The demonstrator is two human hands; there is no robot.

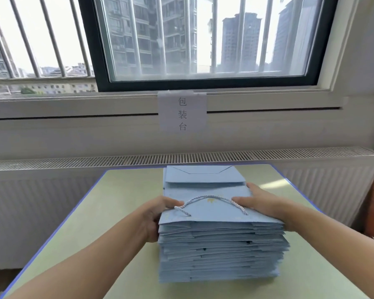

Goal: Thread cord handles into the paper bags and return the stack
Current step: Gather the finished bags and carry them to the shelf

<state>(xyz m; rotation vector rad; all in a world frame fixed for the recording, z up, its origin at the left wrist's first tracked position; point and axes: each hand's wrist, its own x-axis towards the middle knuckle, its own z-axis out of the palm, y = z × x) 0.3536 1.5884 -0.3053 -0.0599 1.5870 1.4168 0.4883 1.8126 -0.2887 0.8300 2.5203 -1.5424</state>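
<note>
A tall stack of flat light-blue paper bags stands in the middle of the table. The top bag carries a white twisted cord handle looped across its face. My left hand grips the upper bags at the stack's left edge, thumb on top near the cord's left end. My right hand holds the right edge of the upper bags, thumb lying on top by the cord's right end and fingers down the side. Both sets of fingers under the bags are hidden.
The pale green table has a blue rim and ends just behind the stack. A white radiator and its grille run along the wall below a barred window. A paper sign hangs on the sill.
</note>
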